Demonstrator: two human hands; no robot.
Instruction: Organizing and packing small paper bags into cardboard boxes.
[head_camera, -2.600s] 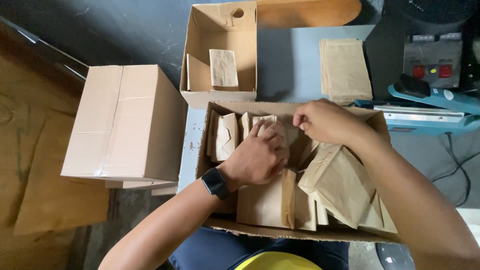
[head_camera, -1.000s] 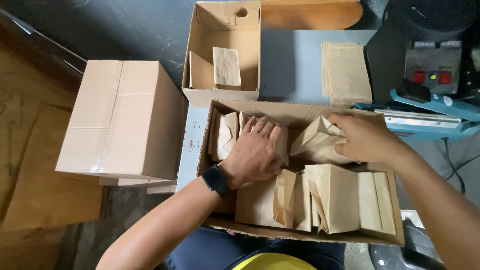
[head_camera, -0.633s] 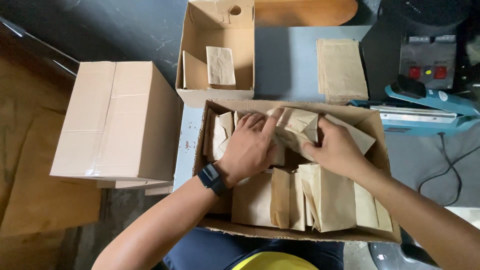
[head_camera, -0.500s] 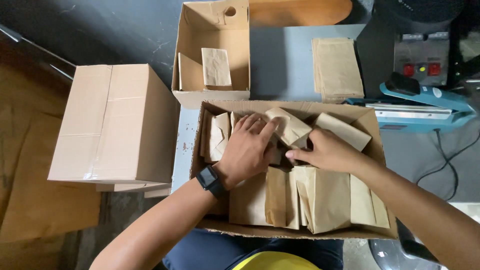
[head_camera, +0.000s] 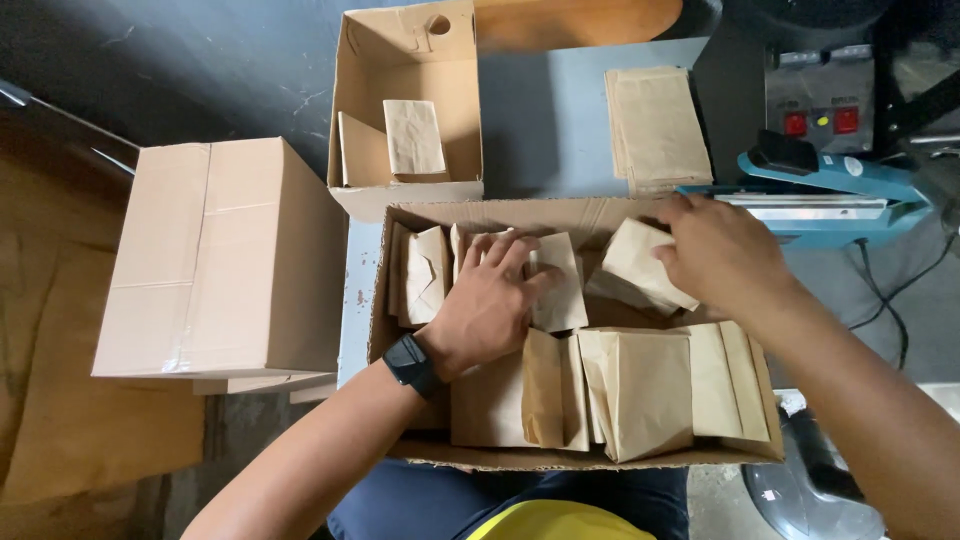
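In the open carton (head_camera: 420, 215), the right hand (head_camera: 722, 255) is pinching a filled brown paper pouch (head_camera: 640, 262) that looks light and crushable, best gripped by its folded top, while the left hand (head_camera: 490, 305) is pressing spread on upright pouches (head_camera: 555, 285).

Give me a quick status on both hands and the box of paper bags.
Left hand flat on upright bags. Right hand grips one brown paper bag over the open carton. Nothing blocking.
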